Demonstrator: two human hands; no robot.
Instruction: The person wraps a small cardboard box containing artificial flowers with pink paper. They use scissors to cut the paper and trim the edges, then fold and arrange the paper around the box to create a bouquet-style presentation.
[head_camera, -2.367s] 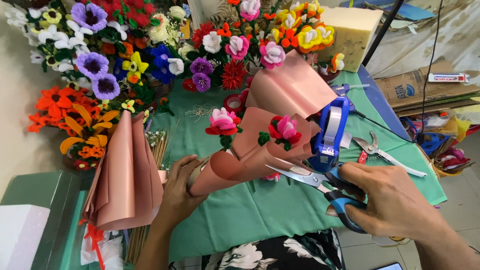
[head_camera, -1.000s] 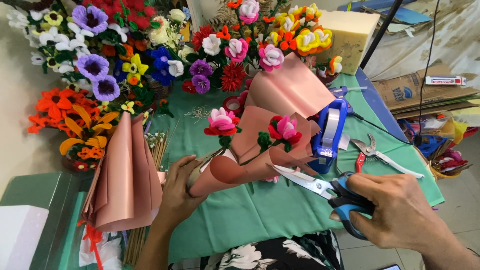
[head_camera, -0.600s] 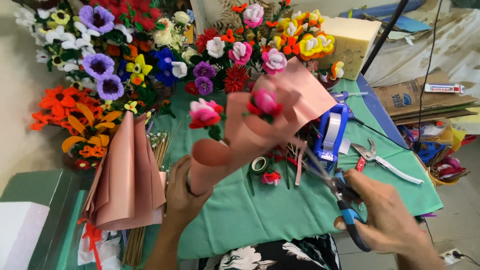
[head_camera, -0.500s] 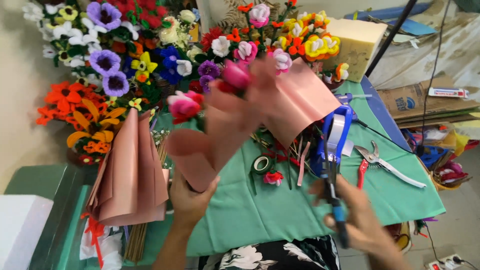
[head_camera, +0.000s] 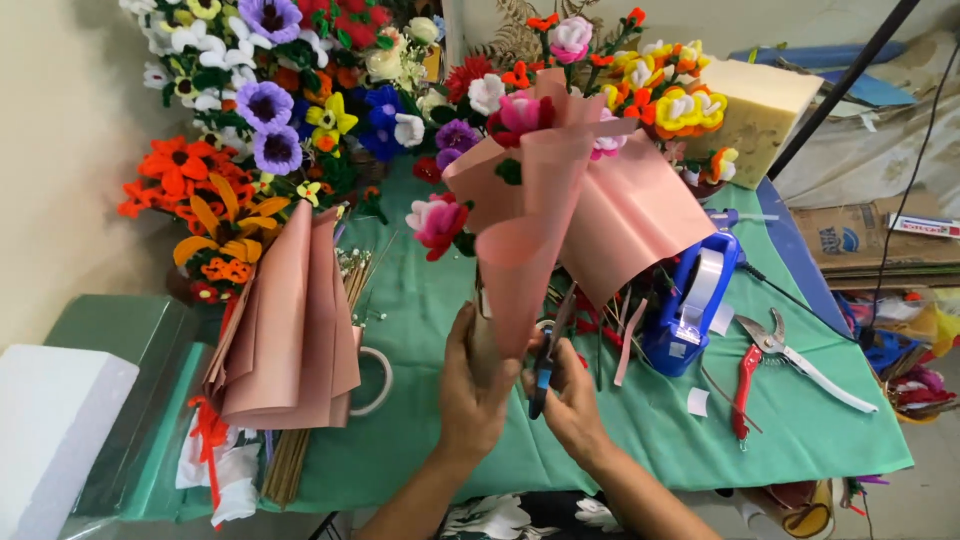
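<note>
Above the green tablecloth (head_camera: 640, 440), left of the blue tape dispenser (head_camera: 690, 305), the left hand (head_camera: 470, 385) closes its fingers round the narrow foot of a pink paper-wrapped bouquet (head_camera: 530, 200), while the right hand (head_camera: 570, 400) grips blue-handled scissors (head_camera: 545, 365) just beside it. Light and easily crumpled, the cone looks best held low at the stems; its long axis stands nearly upright, flower heads pointing up and away.

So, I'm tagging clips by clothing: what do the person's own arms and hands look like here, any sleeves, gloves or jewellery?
Both forearms are bare up to the frame edge, with no sleeves showing. The left hand and the right hand wear no gloves. No ring, watch or bracelet shows, though parts of the fingers are hidden.
</note>
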